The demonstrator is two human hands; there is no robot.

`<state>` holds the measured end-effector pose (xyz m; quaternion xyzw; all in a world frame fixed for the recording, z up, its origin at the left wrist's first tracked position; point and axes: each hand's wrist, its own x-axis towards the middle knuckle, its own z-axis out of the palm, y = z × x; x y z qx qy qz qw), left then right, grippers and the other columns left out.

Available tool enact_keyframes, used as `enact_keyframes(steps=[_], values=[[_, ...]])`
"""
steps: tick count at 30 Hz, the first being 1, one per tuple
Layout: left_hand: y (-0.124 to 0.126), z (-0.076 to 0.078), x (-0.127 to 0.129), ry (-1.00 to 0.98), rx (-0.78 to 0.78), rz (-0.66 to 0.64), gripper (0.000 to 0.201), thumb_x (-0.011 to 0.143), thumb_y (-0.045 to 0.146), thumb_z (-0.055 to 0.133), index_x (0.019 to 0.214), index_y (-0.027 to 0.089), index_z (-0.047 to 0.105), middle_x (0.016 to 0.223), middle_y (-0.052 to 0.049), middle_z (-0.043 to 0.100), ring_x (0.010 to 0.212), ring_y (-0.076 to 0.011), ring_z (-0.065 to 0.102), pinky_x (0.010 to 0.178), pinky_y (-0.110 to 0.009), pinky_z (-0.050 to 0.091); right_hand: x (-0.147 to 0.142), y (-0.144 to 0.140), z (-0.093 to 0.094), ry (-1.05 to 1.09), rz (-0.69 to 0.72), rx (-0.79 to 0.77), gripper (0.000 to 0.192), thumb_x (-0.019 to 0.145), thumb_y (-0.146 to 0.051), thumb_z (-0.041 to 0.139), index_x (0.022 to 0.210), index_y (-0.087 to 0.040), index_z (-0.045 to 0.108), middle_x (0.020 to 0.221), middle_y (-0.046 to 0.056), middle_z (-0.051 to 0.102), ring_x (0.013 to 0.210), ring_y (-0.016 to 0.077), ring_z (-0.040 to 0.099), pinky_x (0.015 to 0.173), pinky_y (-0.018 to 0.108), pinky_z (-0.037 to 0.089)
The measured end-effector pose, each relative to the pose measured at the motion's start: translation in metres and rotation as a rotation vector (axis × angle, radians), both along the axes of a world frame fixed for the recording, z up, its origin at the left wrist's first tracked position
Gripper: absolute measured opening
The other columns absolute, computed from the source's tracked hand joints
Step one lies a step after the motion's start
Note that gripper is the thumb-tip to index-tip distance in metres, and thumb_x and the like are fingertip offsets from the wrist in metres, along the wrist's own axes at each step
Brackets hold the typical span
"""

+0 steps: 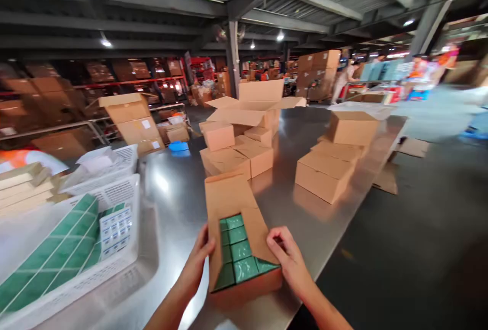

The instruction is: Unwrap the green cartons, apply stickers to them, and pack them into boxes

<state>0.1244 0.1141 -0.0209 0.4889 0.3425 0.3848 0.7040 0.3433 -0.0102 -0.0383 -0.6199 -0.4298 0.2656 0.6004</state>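
In front of me on the metal table stands a small cardboard box [231, 192] with its long lid flap raised at the back. Green shiny wrapped packs [241, 251] fill it in rows, partly covered by the side flaps. My left hand [197, 258] grips the box's left side, thumb at the flap edge. On the other side, my right hand [288, 258] is closed on the right flap, thumb and fingers bent together at its edge. To the left, a white plastic basket [133, 203] holds green wrapped packs and a white pack with blue marks [115, 232].
Closed cardboard boxes [324, 173] stand on the right of the metal table [179, 182]. Behind my box are more closed boxes [224, 161] and a large open carton [261, 91]. The table's right edge drops to dark floor. An orange-and-white sleeve [34, 159] shows far left.
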Motion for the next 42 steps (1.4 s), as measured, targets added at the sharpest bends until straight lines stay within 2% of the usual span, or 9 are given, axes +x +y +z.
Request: enact_keyframes(steps=[3, 7, 13, 17, 19, 23, 30, 35, 42], values=[[0.005, 0.015, 0.008, -0.008, -0.041, -0.104, 0.088, 0.060, 0.029, 0.085, 0.140, 0.021, 0.049, 0.127, -0.014, 0.068, 0.118, -0.0352, 0.063, 0.105, -0.048, 0.047, 0.009, 0.014, -0.009, 0.042, 0.035, -0.013, 0.040, 0.076, -0.069, 0.063, 0.099, -0.037, 0.058, 0.094, 0.006, 0.061, 0.088, 0.0328, 0.061, 0.076, 0.049, 0.056], [0.009, 0.013, 0.017, -0.033, 0.051, -0.090, 0.082, 0.060, 0.024, 0.081, 0.134, 0.021, 0.046, 0.126, -0.015, 0.065, 0.110, -0.0316, 0.066, 0.094, -0.046, 0.053, 0.029, 0.029, -0.005, 0.061, 0.206, 0.025, 0.070, 0.077, -0.055, 0.069, 0.137, -0.037, 0.039, 0.141, 0.012, 0.050, 0.132, 0.0348, 0.048, 0.097, 0.054, 0.050], [0.001, -0.002, -0.004, 0.122, 0.736, 0.138, 0.046, 0.076, 0.036, 0.077, 0.114, 0.023, 0.053, 0.146, -0.018, 0.050, 0.139, -0.0340, 0.045, 0.108, -0.058, 0.041, 0.025, 0.010, 0.020, -0.153, 0.282, 0.322, 0.100, 0.078, -0.045, 0.079, 0.153, -0.044, 0.014, 0.161, 0.007, 0.029, 0.148, 0.0300, 0.030, 0.114, 0.056, 0.035], [-0.010, 0.001, -0.031, 0.159, 1.100, 0.032, 0.048, 0.084, 0.041, 0.069, 0.125, 0.023, 0.053, 0.148, -0.018, 0.047, 0.149, -0.0365, 0.028, 0.115, -0.068, 0.025, 0.020, -0.016, 0.021, -0.156, 0.401, 0.330, 0.084, 0.080, -0.057, 0.075, 0.150, -0.043, 0.032, 0.160, 0.004, 0.032, 0.147, 0.0309, 0.031, 0.116, 0.054, 0.035], [-0.016, -0.001, -0.037, 0.119, 1.135, 0.004, 0.054, 0.086, 0.050, 0.065, 0.131, 0.023, 0.051, 0.147, -0.017, 0.048, 0.147, -0.0374, 0.032, 0.115, -0.068, 0.026, 0.020, -0.024, 0.019, -0.162, 0.393, 0.320, 0.057, 0.087, -0.051, 0.070, 0.140, -0.042, 0.049, 0.155, 0.003, 0.042, 0.145, 0.0288, 0.036, 0.115, 0.051, 0.037], [-0.027, -0.012, -0.036, 0.158, 1.156, 0.065, 0.028, 0.097, 0.037, 0.054, 0.122, 0.026, 0.058, 0.142, -0.013, 0.053, 0.143, -0.0327, 0.040, 0.112, -0.063, 0.036, 0.020, -0.027, 0.016, -0.242, 0.303, 0.275, 0.028, 0.089, -0.031, 0.071, 0.116, -0.039, 0.066, 0.141, 0.002, 0.055, 0.132, 0.0258, 0.050, 0.108, 0.048, 0.045], [-0.037, -0.007, -0.032, 0.268, 1.244, 0.140, 0.026, 0.097, 0.020, 0.052, 0.119, 0.026, 0.061, 0.137, -0.011, 0.056, 0.139, -0.0312, 0.045, 0.107, -0.058, 0.045, 0.019, -0.024, 0.017, -0.298, 0.201, 0.233, 0.020, 0.086, -0.035, 0.075, 0.106, -0.035, 0.071, 0.134, 0.005, 0.061, 0.129, 0.0299, 0.053, 0.106, 0.054, 0.047], [-0.039, -0.007, -0.033, 0.313, 1.328, 0.159, 0.027, 0.095, 0.016, 0.050, 0.117, 0.026, 0.062, 0.131, -0.010, 0.059, 0.136, -0.0325, 0.047, 0.103, -0.057, 0.049, 0.022, -0.025, 0.018, -0.317, 0.261, 0.256, 0.028, 0.086, -0.026, 0.075, 0.110, -0.040, 0.072, 0.136, 0.001, 0.060, 0.126, 0.0269, 0.056, 0.107, 0.051, 0.048], [-0.039, -0.007, -0.032, 0.316, 1.368, 0.165, 0.033, 0.090, 0.012, 0.053, 0.119, 0.026, 0.062, 0.132, -0.010, 0.060, 0.134, -0.0328, 0.049, 0.100, -0.056, 0.051, 0.022, -0.031, 0.005, -0.374, 0.242, 0.246, 0.031, 0.086, -0.043, 0.073, 0.116, -0.036, 0.070, 0.141, 0.005, 0.057, 0.130, 0.0315, 0.054, 0.108, 0.056, 0.047]])
